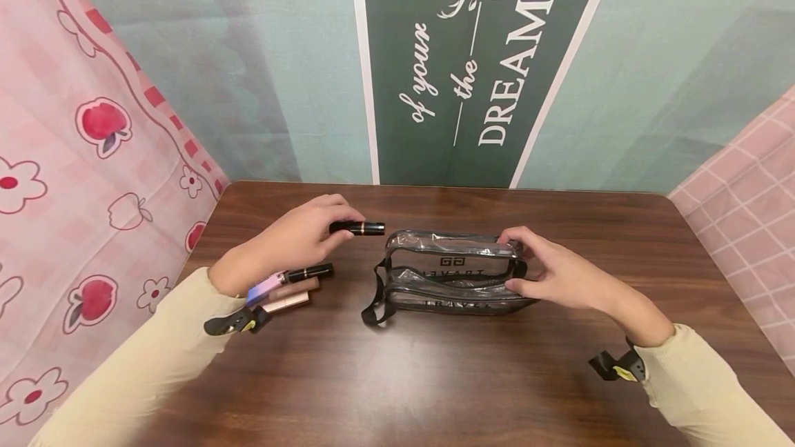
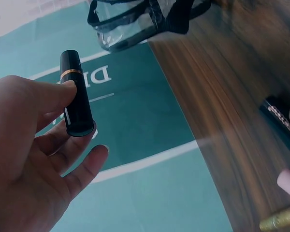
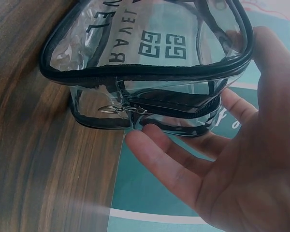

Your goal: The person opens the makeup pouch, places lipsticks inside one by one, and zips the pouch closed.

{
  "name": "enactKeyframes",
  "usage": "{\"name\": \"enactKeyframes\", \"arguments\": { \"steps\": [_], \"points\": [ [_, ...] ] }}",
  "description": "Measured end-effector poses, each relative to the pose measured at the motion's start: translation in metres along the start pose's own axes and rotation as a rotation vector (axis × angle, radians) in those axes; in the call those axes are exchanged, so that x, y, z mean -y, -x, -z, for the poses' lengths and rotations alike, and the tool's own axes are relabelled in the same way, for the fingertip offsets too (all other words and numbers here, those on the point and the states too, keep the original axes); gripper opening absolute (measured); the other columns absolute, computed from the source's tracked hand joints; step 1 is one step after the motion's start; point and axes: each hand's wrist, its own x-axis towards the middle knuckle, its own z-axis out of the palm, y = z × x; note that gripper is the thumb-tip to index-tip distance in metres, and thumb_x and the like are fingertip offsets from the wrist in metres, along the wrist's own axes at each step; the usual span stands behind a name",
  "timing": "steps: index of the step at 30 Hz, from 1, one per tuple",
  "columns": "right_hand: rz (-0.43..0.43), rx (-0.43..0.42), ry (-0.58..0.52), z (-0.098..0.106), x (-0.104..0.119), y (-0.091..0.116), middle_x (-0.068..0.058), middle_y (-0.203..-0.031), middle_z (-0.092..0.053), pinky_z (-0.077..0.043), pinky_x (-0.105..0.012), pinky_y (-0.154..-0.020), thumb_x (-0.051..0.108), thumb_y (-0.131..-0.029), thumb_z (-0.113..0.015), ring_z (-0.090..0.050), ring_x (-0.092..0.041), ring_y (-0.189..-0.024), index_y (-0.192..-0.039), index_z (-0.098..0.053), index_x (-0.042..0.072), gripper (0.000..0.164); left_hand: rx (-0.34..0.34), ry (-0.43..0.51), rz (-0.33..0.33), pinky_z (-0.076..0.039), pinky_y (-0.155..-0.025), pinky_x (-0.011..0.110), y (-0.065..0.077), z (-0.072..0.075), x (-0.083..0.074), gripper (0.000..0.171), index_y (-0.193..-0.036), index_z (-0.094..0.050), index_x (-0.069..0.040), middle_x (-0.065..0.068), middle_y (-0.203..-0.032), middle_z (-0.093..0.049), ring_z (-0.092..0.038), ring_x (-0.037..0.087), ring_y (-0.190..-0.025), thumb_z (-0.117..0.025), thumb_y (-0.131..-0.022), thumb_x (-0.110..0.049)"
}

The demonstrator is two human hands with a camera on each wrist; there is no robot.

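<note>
Between thumb and fingers, my left hand pinches a black lipstick tube with a thin gold band, raised to the left of a clear toiletry bag. The bag has black piping, dark lettering and a square logo, and its top gapes open. My right hand holds the bag's right end, the thumb on the near edge and fingers on the far edge. In the right wrist view, a metal zipper pull hangs at that end, close to the fingertips.
Below my left wrist lie several cosmetic tubes: a black one, a brown one, a pale pink one and a blue-purple one. The bag's black strap trails on the wooden table. Fabric hangs behind and at both sides.
</note>
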Motion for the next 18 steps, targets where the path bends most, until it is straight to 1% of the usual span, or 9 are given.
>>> {"name": "enactKeyframes", "arguments": {
  "steps": [5, 10, 18],
  "points": [
    [-0.007, 0.0, -0.001, 0.0, 0.0, 0.0, -0.003, -0.123, -0.056, -0.057, -0.03, -0.067, 0.014, -0.086, -0.08, -0.059, -0.024, -0.096, -0.135, -0.046, 0.023, 0.06, 0.017, -0.003, -0.027, -0.049, -0.084, 0.038, -0.008, -0.003, -0.008, 0.024, -0.122, -0.071, -0.01, 0.002, -0.109, -0.065, -0.057, 0.018, -0.095, -0.068, -0.098, -0.013],
    [-0.018, 0.002, -0.003, -0.001, 0.001, 0.0, -0.004, -0.123, -0.056, -0.057, -0.031, -0.067, 0.015, -0.087, -0.08, -0.059, -0.026, -0.098, -0.134, -0.045, 0.023, 0.059, 0.029, 0.016, -0.06, -0.048, -0.088, 0.037, -0.015, -0.006, -0.017, 0.025, -0.122, -0.071, -0.008, 0.003, -0.11, -0.065, -0.057, 0.018, -0.097, -0.068, -0.098, -0.012],
    [-0.019, 0.001, 0.003, -0.003, 0.002, 0.0, -0.003, -0.122, -0.057, -0.057, -0.03, -0.067, 0.015, -0.087, -0.08, -0.059, -0.026, -0.099, -0.134, -0.045, 0.024, 0.059, 0.043, 0.03, -0.131, -0.048, -0.09, 0.035, -0.03, -0.018, -0.034, 0.024, -0.122, -0.071, -0.01, 0.001, -0.109, -0.065, -0.057, 0.015, -0.099, -0.067, -0.098, -0.012]
  ]
}}
